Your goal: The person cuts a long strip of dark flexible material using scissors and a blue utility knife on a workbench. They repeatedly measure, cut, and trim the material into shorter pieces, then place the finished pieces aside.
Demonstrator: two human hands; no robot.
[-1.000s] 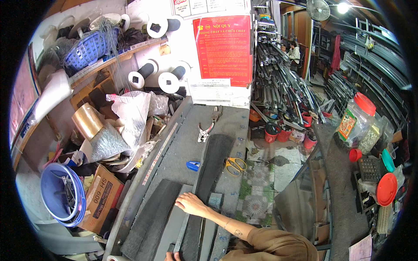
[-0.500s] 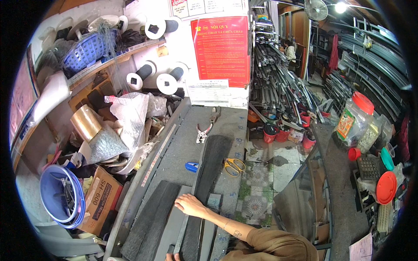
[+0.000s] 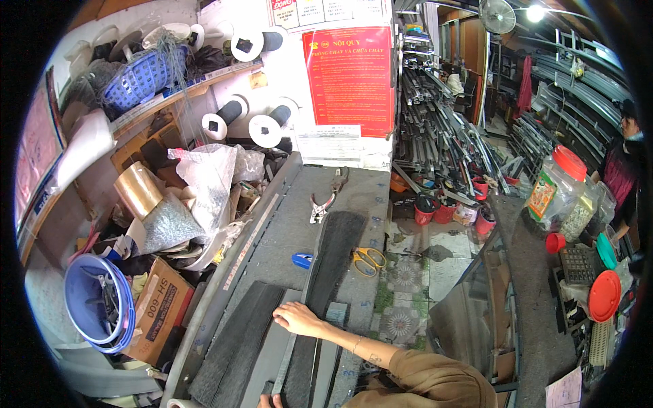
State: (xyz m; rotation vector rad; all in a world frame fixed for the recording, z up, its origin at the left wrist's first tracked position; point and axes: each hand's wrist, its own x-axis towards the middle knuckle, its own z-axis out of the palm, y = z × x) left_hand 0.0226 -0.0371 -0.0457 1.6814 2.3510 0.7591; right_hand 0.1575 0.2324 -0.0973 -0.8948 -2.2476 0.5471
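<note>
1. Right hand (image 3: pixel 297 317) is lying flat, fingers released, pressing on a dark mesh strip (image 3: pixel 331 262) that is running lengthwise along the grey bench (image 3: pixel 282 238).
2. Left hand (image 3: pixel 269 401) is showing only at the lower edge, touching a metal ruler (image 3: pixel 286 353); cannot tell its grip.
3. Yellow-handled scissors (image 3: pixel 368 259) are lying just right of the strip; pliers (image 3: pixel 324 201) are resting beyond its far end.

Workbench surround, 7 entries:
- 1 pair of pliers (image 3: pixel 325 202), far end of bench.
- 1 pair of yellow-handled scissors (image 3: pixel 368 260), right bench edge.
- 1 small blue object (image 3: pixel 303 260), mid-bench.
- 1 blue bucket (image 3: pixel 95 307), left.
- 1 cardboard box (image 3: pixel 158 314), beside bucket.
- 1 red notice (image 3: pixel 351 78) on wall.
- 1 red-lidded clear jar (image 3: pixel 559 192), right counter.
</note>
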